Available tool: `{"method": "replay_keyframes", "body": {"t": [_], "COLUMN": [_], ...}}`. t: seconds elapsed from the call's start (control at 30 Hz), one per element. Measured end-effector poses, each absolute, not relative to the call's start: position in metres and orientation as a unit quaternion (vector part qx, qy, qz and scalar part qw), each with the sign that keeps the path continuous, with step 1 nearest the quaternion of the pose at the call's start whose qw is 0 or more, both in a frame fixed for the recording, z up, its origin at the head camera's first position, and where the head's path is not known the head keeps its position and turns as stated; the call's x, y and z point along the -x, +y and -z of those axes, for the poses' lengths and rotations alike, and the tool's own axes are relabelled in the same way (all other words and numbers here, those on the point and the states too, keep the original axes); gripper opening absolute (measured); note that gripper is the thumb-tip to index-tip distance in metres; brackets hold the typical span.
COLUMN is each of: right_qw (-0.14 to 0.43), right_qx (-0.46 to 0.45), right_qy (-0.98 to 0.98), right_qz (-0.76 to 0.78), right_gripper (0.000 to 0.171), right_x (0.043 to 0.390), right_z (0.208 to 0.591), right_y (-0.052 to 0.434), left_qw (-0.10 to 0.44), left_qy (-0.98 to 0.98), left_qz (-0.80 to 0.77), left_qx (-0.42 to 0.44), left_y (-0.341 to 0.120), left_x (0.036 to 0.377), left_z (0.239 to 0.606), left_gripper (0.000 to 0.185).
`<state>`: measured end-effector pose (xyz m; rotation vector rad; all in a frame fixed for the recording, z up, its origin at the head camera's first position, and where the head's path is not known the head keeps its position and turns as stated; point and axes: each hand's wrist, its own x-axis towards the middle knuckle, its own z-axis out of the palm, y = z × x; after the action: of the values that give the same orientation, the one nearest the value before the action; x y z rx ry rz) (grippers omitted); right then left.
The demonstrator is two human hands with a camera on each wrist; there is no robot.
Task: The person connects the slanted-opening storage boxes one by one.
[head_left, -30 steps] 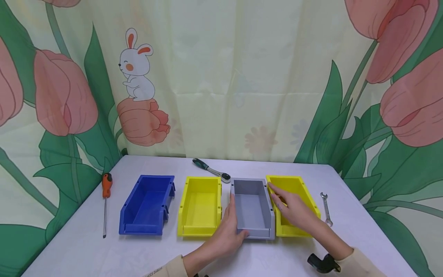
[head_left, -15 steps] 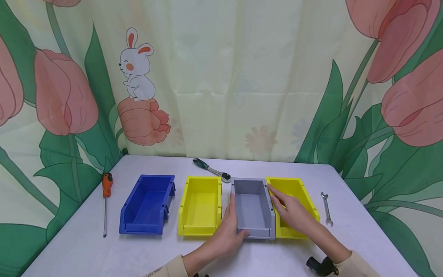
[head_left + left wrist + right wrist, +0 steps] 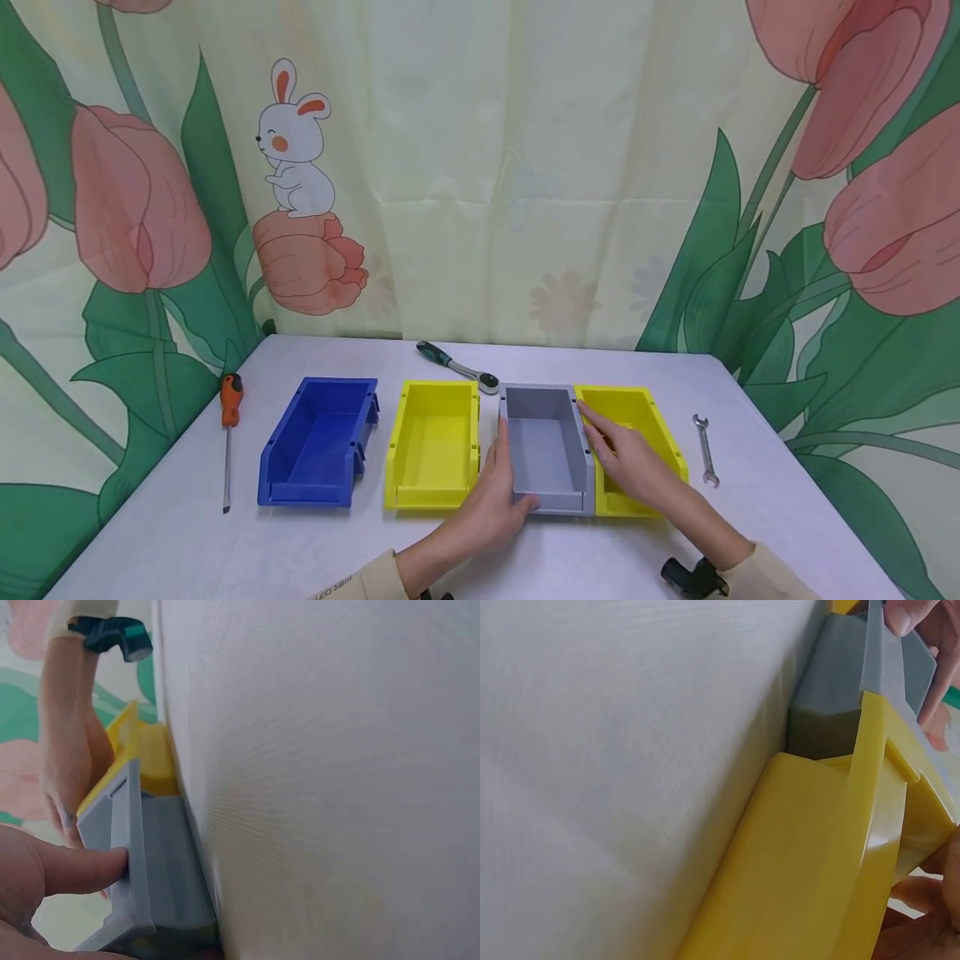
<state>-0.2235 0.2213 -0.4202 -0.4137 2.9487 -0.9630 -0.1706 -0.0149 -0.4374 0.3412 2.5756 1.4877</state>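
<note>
A grey bin [image 3: 543,450] stands on the white table [image 3: 187,533], touching a yellow bin [image 3: 641,417] on its right. My left hand [image 3: 504,467] grips the grey bin's left wall, thumb on the front lip. The left wrist view shows that thumb [image 3: 75,870] pressed on the grey bin [image 3: 165,877], with the yellow bin [image 3: 150,750] behind. My right hand [image 3: 611,446] holds the yellow bin's left wall, fingers along the rim. In the right wrist view the yellow bin [image 3: 802,855] fills the frame against the grey bin [image 3: 825,690].
Left of the grey bin stand a second yellow bin [image 3: 433,446] and a blue bin [image 3: 318,442]. An orange-handled screwdriver [image 3: 228,425] lies far left, a ratchet [image 3: 459,367] behind the bins, a small wrench [image 3: 705,450] at the right. A flowered curtain hangs behind.
The right yellow bin has slid left under my right hand, and the gap to the grey bin has closed. My left hand has stayed on the grey bin.
</note>
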Motion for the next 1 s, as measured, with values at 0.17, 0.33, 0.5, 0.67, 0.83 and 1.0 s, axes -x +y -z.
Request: {"method": "replay_keyframes", "body": {"t": [0.17,0.33,0.5,0.67,0.83,1.0], "right_qw": [0.014,0.014,0.009,-0.026,-0.095,-0.150], "right_qx": [0.124,0.123,0.126,0.131,0.139,0.152], "right_qy": [0.942,0.937,0.936,0.939,0.939,0.934], "right_qz": [0.312,0.327,0.329,0.318,0.300,0.287], "right_gripper": [0.054,0.053,0.053,0.057,0.060,0.055], "right_x": [0.223,0.223,0.223,0.220,0.217,0.214], "right_z": [0.420,0.422,0.426,0.425,0.420,0.411], "right_y": [0.221,0.224,0.226,0.224,0.220,0.208], "left_qw": [0.067,0.069,0.063,0.063,0.076,0.076], "left_qy": [0.859,0.856,0.852,0.850,0.849,0.849], "left_qz": [-0.494,-0.499,-0.506,-0.510,-0.509,-0.505], "left_qx": [-0.118,-0.116,-0.116,-0.117,-0.121,-0.135], "left_y": [-0.015,-0.015,-0.014,-0.014,-0.019,-0.029], "left_x": [0.171,0.171,0.171,0.170,0.168,0.165], "left_z": [0.438,0.438,0.438,0.430,0.413,0.392], "left_gripper": [0.116,0.116,0.116,0.112,0.106,0.101]}}
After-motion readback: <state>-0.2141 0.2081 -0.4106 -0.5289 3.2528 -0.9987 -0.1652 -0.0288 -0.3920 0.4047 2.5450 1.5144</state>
